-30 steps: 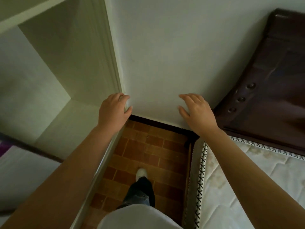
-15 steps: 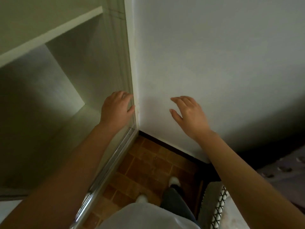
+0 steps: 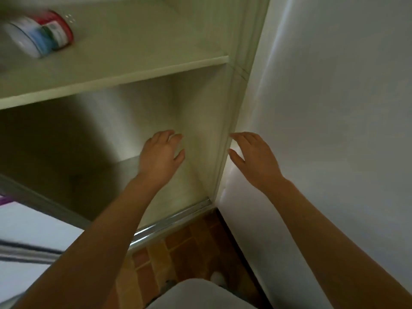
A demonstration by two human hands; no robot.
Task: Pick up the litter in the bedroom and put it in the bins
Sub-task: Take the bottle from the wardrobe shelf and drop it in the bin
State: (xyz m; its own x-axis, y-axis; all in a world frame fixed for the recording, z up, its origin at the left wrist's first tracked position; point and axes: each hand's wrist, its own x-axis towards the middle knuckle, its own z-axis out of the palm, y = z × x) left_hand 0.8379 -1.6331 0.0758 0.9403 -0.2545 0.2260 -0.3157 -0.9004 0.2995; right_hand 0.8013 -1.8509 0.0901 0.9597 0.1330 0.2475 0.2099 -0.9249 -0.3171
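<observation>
A person is standing at an open cupboard beside a white wall (image 3: 334, 108), both arms reaching forward. The left hand (image 3: 159, 158) is hovering inside the lower compartment with fingers spread and nothing in it; the right hand (image 3: 254, 158) is likewise open and empty, hanging just in front of the cupboard's side post (image 3: 225, 141), right of the left hand.

The likely litter, two blurred containers (image 3: 39, 33) lying tipped on the upper shelf (image 3: 133, 63), is sitting well above and to the left of the left hand, untouched. No bin is showing anywhere in the frame.

The risk appears to be twofold. The pair is lying on its side near the shelf's front, so a hurried one-handed grab could be sending one rolling off onto the tiled floor (image 3: 178, 248) below the hands. The shelf edge is also overhanging the left hand, inviting a knock to the knuckles on the way up.

The labels are showing red, green, blue and white bands, but motion blur is leaving any brand or wording unreadable.
</observation>
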